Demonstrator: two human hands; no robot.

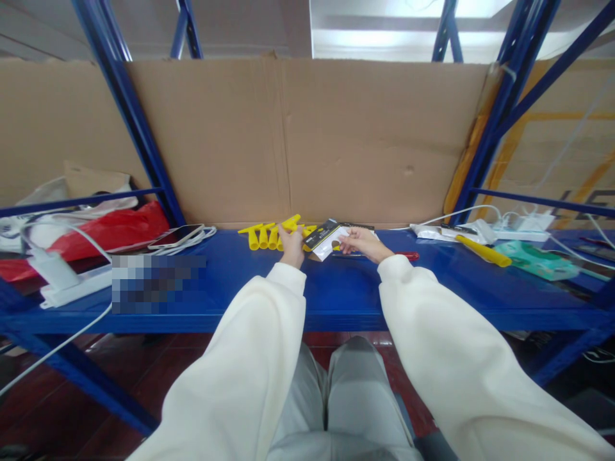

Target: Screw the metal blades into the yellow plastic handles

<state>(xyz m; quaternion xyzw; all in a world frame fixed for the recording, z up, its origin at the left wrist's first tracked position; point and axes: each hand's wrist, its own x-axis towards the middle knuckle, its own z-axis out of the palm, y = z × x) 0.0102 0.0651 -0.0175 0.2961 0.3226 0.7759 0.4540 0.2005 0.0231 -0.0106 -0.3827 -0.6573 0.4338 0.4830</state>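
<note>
Several yellow plastic tools [263, 238], each with a round flared end and a slim shaft, lie in a row on the blue shelf. My left hand [291, 246] is at the right of this row, its fingers closed around one yellow tool [291, 223] that sticks up past them. My right hand [362, 242] pinches a small black-and-white packet [323, 239] by its right side. The packet is tilted and covers part of another yellow piece. A dark flat packet lies behind my right hand, and a red-handled tool [407, 256] shows beside the wrist.
On the left are a power strip [79, 287], a phone [177, 236] with a white cable and a red bag [113, 229]. To the right lie a single yellow tool [484, 251], plastic packets [432, 232] and a green item [535, 260]. Cardboard [365, 141] stands behind.
</note>
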